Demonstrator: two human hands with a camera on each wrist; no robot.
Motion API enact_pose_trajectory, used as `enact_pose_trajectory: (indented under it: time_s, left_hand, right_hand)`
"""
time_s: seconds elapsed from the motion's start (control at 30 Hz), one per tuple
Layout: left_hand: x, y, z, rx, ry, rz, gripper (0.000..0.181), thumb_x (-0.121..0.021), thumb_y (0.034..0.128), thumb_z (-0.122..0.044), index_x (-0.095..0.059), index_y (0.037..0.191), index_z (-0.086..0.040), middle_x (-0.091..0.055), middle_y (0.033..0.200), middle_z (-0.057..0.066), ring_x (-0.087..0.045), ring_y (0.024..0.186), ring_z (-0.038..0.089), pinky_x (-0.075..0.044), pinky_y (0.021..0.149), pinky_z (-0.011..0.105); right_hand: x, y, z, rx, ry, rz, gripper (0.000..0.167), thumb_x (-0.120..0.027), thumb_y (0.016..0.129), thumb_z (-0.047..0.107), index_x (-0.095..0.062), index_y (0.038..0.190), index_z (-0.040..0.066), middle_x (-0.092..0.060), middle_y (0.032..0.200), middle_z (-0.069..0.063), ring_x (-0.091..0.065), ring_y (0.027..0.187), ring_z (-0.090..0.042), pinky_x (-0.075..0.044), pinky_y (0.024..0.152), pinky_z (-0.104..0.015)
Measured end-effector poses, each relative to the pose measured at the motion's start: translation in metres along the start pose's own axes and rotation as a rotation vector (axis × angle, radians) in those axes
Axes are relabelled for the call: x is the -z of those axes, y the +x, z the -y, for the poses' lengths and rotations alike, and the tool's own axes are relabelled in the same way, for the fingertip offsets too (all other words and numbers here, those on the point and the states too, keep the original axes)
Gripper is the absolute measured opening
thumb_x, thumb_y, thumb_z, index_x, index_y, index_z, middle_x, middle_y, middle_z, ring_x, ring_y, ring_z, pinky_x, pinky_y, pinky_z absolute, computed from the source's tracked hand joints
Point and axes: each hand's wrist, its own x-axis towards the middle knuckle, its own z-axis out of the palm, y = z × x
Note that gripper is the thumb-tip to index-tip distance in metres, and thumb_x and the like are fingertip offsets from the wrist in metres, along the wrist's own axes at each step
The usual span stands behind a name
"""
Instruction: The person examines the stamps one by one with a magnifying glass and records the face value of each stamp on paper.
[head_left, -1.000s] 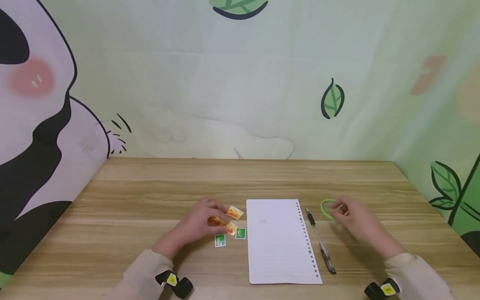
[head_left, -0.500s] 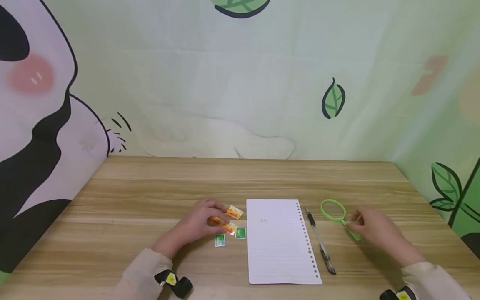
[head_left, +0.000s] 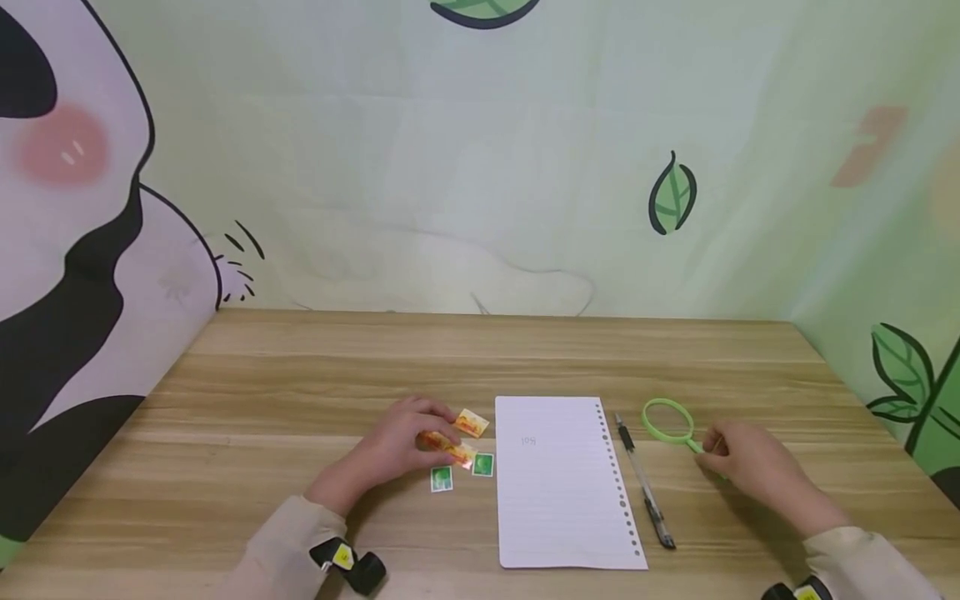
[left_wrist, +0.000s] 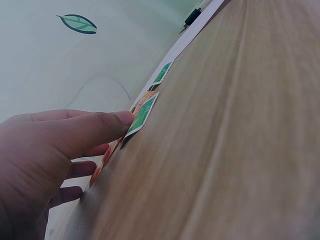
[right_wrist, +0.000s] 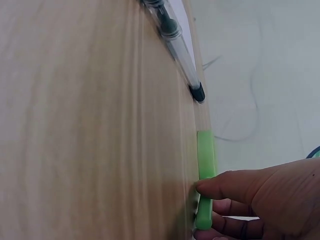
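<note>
My right hand (head_left: 757,458) pinches the handle of a light green magnifying glass (head_left: 693,445) lying on the table; its round lens points away to the left. In the right wrist view, thumb and fingers close on the green handle (right_wrist: 204,212). My left hand (head_left: 401,442) rests over small orange stamps (head_left: 463,455), fingers loosely bent and partly hiding them. Another orange stamp (head_left: 472,423) lies just beyond the fingertips. Two green, white-edged stamps lie near the thumb, one (head_left: 442,478) nearer me and one (head_left: 483,465) by the paper.
A lined sheet (head_left: 562,500) with punched holes along its right edge lies between the hands, faint writing near its top. Right of it is a black-gripped clear pen (head_left: 647,492). Behind the wooden table (head_left: 337,358) hangs a printed cloth (head_left: 375,167).
My right hand has moved from the magnifying glass's ring, rightward and toward me, to its handle, uncovering the ring. The left hand stays at the stamps.
</note>
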Motion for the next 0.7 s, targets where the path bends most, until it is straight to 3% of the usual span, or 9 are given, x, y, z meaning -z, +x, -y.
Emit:
enact_pose_trajectory:
  time_s: [0.27, 0.4, 0.7]
  left_hand:
    - [0.001, -0.001, -0.001, -0.017, 0.024, -0.004, 0.015, -0.079, 0.0776, -0.030, -0.075, 0.092, -0.025, -0.065, 0.118, 0.000, -0.053, 0.116, 0.025, -0.039, 0.102, 0.051]
    - [0.001, -0.001, -0.001, -0.001, 0.011, 0.004, 0.015, -0.079, 0.0781, -0.030, -0.075, 0.092, -0.025, -0.065, 0.119, 0.000, -0.052, 0.117, 0.025, -0.039, 0.103, 0.052]
    - [0.001, 0.000, -0.002, -0.029, 0.028, -0.005, 0.012, -0.079, 0.0781, -0.029, -0.074, 0.089, -0.026, -0.065, 0.116, 0.001, -0.054, 0.114, 0.025, -0.040, 0.100, 0.052]
  right_hand:
    - [-0.001, 0.000, 0.000, 0.030, -0.033, -0.034, 0.013, -0.070, 0.083, 0.016, -0.059, 0.080, 0.008, -0.058, 0.071, 0.001, -0.046, 0.063, -0.013, -0.037, 0.055, -0.027]
    - [0.001, -0.001, -0.002, 0.029, -0.021, -0.033, 0.012, -0.069, 0.083, 0.016, -0.060, 0.080, 0.008, -0.057, 0.070, 0.001, -0.046, 0.062, -0.013, -0.036, 0.054, -0.027]
    - [0.015, 0.001, 0.006, 0.016, 0.024, -0.024, 0.011, -0.064, 0.088, 0.016, -0.060, 0.084, 0.006, -0.059, 0.073, -0.001, -0.047, 0.064, -0.014, -0.038, 0.055, -0.027]
